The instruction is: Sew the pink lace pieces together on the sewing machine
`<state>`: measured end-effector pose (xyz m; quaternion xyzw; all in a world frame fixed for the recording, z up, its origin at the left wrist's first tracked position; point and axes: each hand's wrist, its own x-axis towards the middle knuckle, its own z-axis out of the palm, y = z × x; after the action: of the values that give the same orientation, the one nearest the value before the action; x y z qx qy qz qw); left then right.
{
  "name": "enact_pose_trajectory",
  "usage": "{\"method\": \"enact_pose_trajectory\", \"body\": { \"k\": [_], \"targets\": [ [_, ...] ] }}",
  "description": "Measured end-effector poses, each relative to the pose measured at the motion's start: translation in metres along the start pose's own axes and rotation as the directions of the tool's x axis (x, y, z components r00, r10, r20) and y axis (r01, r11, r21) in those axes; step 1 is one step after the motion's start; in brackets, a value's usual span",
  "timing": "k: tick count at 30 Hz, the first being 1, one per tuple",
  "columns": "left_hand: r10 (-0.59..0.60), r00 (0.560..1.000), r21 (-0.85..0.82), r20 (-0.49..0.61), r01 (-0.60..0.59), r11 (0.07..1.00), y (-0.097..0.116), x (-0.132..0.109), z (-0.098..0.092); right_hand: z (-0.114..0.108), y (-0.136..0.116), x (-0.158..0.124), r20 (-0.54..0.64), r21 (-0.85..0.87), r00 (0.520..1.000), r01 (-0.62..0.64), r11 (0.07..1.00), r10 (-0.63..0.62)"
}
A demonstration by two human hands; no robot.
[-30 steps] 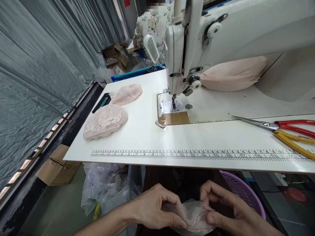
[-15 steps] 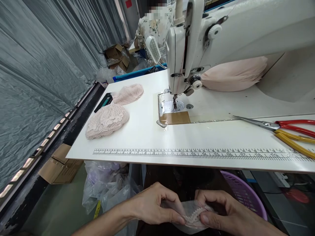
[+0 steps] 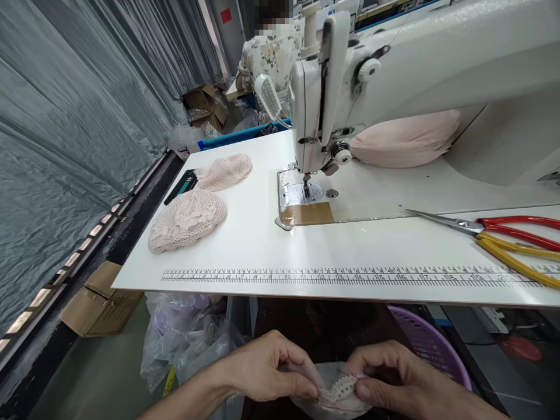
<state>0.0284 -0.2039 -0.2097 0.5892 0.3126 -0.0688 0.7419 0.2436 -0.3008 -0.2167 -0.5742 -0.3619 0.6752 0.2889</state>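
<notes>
Below the table's front edge, a sheer pale fabric piece with lace trim (image 3: 339, 392) is stretched between my two hands. My left hand (image 3: 280, 370) pinches its left side between thumb and fingers. On the other side, my right hand (image 3: 389, 376) grips the lace edge, thumb on top. The far part of the fabric is hidden behind my fingers. Above them stands a white sewing machine (image 3: 306, 111), its presser foot (image 3: 307, 185) over the metal plate. No fabric shows under the foot.
Scissors with red and yellow handles (image 3: 485, 226) lie at the table's right. Pink lace pieces (image 3: 188, 221) and a dark green card (image 3: 180, 185) lie at the left. Pale pink fabric (image 3: 406, 140) sits under the machine arm. A purple basket (image 3: 437, 344) stands below. Another person (image 3: 271, 55) sits beyond.
Both hands keep their hold on the lace-trimmed fabric, which has shifted slightly, showing more of the lace holes. The whole view has moved a little; the table things stay where they were.
</notes>
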Motion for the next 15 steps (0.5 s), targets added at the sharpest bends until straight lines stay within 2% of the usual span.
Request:
{"method": "enact_pose_trajectory", "body": {
  "k": [7, 15],
  "targets": [
    [-0.021, 1.000, 0.017, -0.006, 0.021, 1.000, 0.003, -0.001, 0.000, -0.007, 0.007, 0.007, 0.206, 0.032, 0.976, 0.061, 0.998, -0.066],
    [0.016, 0.999, 0.076, 0.042, -0.019, 0.997, 0.005, 0.000, 0.000, 0.002, 0.006, 0.014, 0.237, 0.061, 0.970, 0.044, 0.997, -0.057]
  ]
}}
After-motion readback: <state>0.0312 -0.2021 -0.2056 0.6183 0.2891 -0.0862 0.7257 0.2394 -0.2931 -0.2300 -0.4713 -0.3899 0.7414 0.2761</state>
